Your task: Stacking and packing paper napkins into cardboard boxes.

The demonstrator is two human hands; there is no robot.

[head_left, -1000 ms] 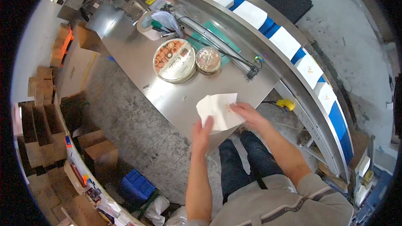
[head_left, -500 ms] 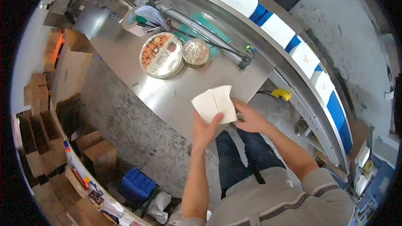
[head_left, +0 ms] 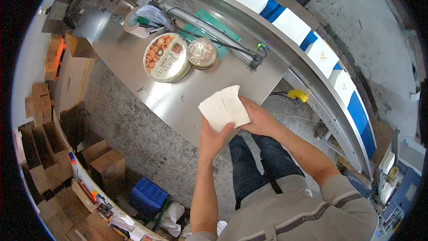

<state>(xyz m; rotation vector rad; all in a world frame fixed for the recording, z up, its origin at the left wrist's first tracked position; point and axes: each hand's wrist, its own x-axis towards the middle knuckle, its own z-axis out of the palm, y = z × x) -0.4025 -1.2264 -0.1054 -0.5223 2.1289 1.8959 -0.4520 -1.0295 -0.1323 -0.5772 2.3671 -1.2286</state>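
The white paper piece (head_left: 224, 108) is held above the near corner of the metal table (head_left: 171, 102), left hand (head_left: 212, 137) pinching its near edge, right hand (head_left: 259, 118) gripping its right side. Bare steel separates it from the round tin (head_left: 165, 59). A second ago its printed mark showed; now a plain creased face does.

Factory workshop: blue conveyor belt (head_left: 360, 115), steel table (head_left: 171, 103), cardboard boxes (head_left: 108, 166)
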